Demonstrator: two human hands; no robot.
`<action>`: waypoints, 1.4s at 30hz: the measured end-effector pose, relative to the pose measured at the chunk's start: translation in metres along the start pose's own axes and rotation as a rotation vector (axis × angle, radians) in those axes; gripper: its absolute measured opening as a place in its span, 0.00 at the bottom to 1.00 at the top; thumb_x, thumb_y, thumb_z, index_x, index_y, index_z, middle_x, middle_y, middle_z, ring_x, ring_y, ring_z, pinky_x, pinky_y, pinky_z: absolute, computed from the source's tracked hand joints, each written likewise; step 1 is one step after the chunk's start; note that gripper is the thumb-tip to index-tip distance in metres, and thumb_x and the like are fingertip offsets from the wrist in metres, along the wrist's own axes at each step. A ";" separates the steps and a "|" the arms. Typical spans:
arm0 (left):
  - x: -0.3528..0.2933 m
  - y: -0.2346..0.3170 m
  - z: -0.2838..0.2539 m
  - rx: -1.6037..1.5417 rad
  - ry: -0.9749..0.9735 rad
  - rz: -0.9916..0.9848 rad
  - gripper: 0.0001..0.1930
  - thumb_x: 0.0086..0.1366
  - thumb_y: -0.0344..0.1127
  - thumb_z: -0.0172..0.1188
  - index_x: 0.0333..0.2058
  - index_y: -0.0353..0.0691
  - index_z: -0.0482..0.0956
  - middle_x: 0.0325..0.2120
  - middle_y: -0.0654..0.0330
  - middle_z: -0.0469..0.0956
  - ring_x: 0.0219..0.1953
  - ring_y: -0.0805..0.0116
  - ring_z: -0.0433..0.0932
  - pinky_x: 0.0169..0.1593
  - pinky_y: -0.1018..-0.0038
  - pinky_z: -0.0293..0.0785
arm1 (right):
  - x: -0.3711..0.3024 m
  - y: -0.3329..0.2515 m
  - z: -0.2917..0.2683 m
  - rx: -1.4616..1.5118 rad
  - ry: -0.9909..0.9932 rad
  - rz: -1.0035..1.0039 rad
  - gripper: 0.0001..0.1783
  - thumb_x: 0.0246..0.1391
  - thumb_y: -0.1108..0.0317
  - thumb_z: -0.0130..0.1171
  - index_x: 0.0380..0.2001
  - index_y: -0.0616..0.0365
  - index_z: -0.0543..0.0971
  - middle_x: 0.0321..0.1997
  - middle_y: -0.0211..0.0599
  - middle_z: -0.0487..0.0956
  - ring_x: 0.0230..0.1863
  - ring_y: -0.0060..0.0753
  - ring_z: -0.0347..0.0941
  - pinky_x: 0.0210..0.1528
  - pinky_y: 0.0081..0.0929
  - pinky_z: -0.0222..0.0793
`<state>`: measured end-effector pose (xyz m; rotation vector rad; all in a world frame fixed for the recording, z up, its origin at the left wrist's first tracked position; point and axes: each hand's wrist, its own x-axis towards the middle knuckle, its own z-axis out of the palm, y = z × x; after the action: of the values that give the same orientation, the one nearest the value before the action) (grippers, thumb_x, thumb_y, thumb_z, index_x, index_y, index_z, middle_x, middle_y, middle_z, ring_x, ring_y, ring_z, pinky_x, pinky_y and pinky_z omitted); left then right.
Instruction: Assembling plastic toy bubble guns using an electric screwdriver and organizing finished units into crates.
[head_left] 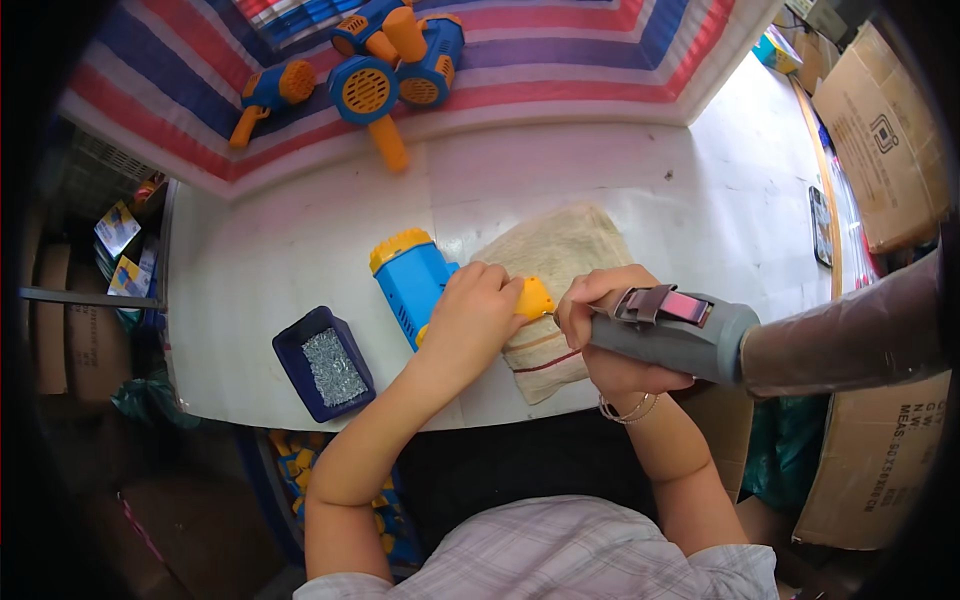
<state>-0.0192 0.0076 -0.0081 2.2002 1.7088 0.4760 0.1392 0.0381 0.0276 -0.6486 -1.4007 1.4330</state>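
My left hand (472,310) is closed around the yellow handle of a blue toy gun (410,285), which lies on the white table with its orange-yellow ring end pointing away. The handle's butt rests over a folded beige cloth (575,240). In my right hand (610,305) is a grey power screwdriver (665,345), held level, its tip right at the yellow handle end. A thick brown-wrapped sleeve runs from its back to the right. Left of my left forearm stands a dark blue bin (320,365) of small silvery screws.
Several finished-looking blue and orange toy guns (362,90) lie in a striped, lined container (560,95) at the back. Cardboard boxes (885,140) and a phone (821,226) are on the right. Below the table edge at left, a crate holds yellow and blue parts (295,465).
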 end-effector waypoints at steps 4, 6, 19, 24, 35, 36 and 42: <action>0.002 -0.002 0.006 0.001 0.039 0.022 0.15 0.47 0.35 0.62 0.35 0.37 0.75 0.30 0.58 0.71 0.39 0.59 0.69 0.44 0.68 0.65 | 0.005 0.012 0.001 0.126 -0.044 -0.053 0.53 0.24 0.15 0.38 0.30 0.62 0.68 0.14 0.31 0.66 0.16 0.23 0.62 0.19 0.16 0.59; 0.001 -0.002 0.005 0.022 0.055 0.011 0.15 0.47 0.36 0.62 0.34 0.37 0.75 0.30 0.58 0.71 0.39 0.59 0.68 0.44 0.68 0.64 | 0.006 0.009 0.002 0.073 -0.076 0.010 0.51 0.25 0.16 0.41 0.27 0.61 0.68 0.14 0.32 0.67 0.16 0.24 0.62 0.19 0.16 0.60; -0.013 0.017 -0.007 0.188 -0.046 0.057 0.26 0.48 0.47 0.61 0.44 0.38 0.70 0.30 0.55 0.71 0.39 0.61 0.71 0.53 0.64 0.60 | 0.006 -0.032 -0.009 0.281 0.131 -0.233 0.59 0.31 0.17 0.34 0.46 0.67 0.66 0.09 0.24 0.61 0.10 0.19 0.55 0.11 0.14 0.49; -0.098 0.048 -0.083 -0.490 -0.252 -0.018 0.33 0.55 0.48 0.57 0.54 0.34 0.58 0.34 0.47 0.73 0.40 0.50 0.72 0.44 0.65 0.67 | 0.000 -0.033 -0.019 0.283 0.114 -0.165 0.57 0.33 0.18 0.36 0.43 0.67 0.67 0.08 0.24 0.60 0.08 0.17 0.53 0.11 0.13 0.47; -0.203 -0.024 -0.091 0.053 -0.026 -0.565 0.16 0.56 0.33 0.55 0.43 0.36 0.69 0.35 0.50 0.72 0.37 0.51 0.73 0.37 0.65 0.71 | 0.007 -0.025 0.028 0.340 -0.013 -0.127 0.53 0.35 0.19 0.37 0.38 0.67 0.68 0.08 0.25 0.59 0.08 0.18 0.55 0.09 0.13 0.50; -0.184 -0.038 -0.077 0.070 0.085 -0.539 0.14 0.55 0.31 0.55 0.41 0.36 0.70 0.34 0.51 0.72 0.36 0.51 0.72 0.37 0.65 0.70 | 0.005 -0.027 0.032 0.349 -0.011 -0.117 0.52 0.34 0.19 0.37 0.35 0.65 0.68 0.08 0.25 0.59 0.08 0.18 0.55 0.09 0.14 0.49; -0.161 -0.072 -0.040 0.083 0.143 -0.562 0.07 0.53 0.28 0.56 0.31 0.36 0.71 0.29 0.54 0.71 0.32 0.53 0.71 0.34 0.66 0.69 | -0.006 -0.028 0.031 0.341 -0.044 -0.114 0.49 0.35 0.19 0.34 0.30 0.62 0.67 0.06 0.25 0.59 0.06 0.18 0.54 0.08 0.14 0.49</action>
<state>-0.1365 -0.1298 -0.0153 1.6500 2.3413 0.4239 0.1213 0.0152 0.0590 -0.3159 -1.1676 1.5541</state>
